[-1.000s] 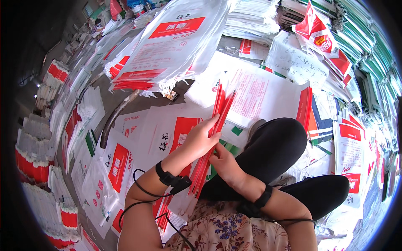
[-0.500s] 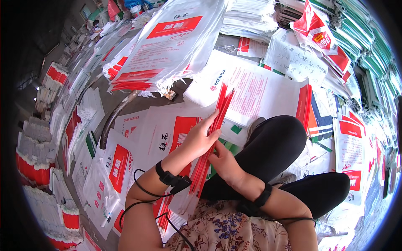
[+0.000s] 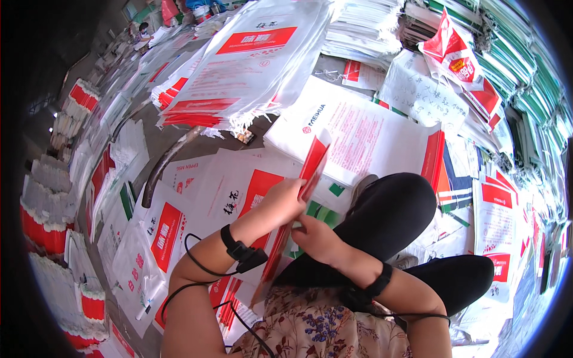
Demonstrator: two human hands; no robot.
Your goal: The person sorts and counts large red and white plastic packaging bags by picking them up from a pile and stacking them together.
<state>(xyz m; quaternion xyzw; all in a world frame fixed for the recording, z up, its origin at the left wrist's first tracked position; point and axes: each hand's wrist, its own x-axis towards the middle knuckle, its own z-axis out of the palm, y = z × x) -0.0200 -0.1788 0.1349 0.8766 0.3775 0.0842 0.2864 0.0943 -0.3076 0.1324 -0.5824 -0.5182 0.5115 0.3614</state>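
Note:
Between my hands a bundle of red-edged woven plastic sacks (image 3: 314, 160) stands on edge, slanting from near my lap up toward the far side. My left hand (image 3: 285, 201) grips its left side, the fingers partly hidden behind the sacks. Lower down, my right hand (image 3: 319, 240) is closed at the bundle's right edge, with its fingertips against the red border. Under my left forearm lie more white sacks with red panels (image 3: 256, 182). Just beyond my hands is a flat stack of white sacks (image 3: 352, 128) with red print.
A tall pile of sacks (image 3: 250, 65) rises at the far left, next to a dark curved bar (image 3: 164, 161). Stacked green-edged sacks (image 3: 513, 65) line the right. Red-and-white bundles (image 3: 45, 230) stand along the left. My bent knee (image 3: 394, 206) is right of my hands.
The sack bundle has turned and its several fanned red edges now show as a narrower strip. My left hand has moved down and nearer; my right hand has shifted slightly left and down.

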